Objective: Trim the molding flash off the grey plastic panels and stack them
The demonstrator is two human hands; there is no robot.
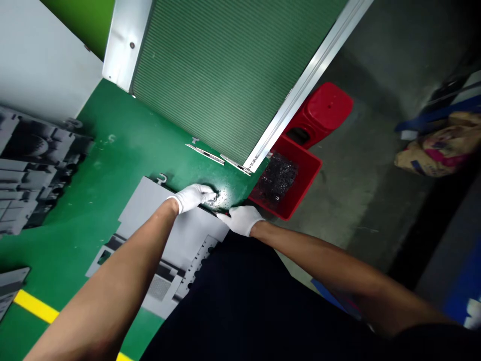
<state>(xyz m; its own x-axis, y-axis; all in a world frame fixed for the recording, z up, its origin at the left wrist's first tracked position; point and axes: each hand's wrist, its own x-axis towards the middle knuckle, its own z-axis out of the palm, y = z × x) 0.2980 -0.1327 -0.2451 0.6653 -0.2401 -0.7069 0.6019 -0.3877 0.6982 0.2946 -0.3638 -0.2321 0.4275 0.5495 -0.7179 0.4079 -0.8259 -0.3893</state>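
Note:
My left hand (192,197), in a white glove, pinches a small pale curved piece (212,198) over the green tabletop. Close to its right is my gloved right hand (243,219), closed around a small dark tool with a bit of red (225,214); its kind is mostly hidden by the fingers. Under my left wrist lies a flat grey moulded panel (176,218) with slots and holes. A small pale hook-shaped piece (162,179) rests at that panel's upper edge. Fine dark specks are scattered on the table beside my fingertips.
A conveyor with a ribbed green belt (233,65) ends ahead, two thin blades or cutters (206,154) near its end. Right of the table a red bin (306,173) holds dark scraps, beside a red stool (328,108). Stacked grey moulded parts (33,170) stand left.

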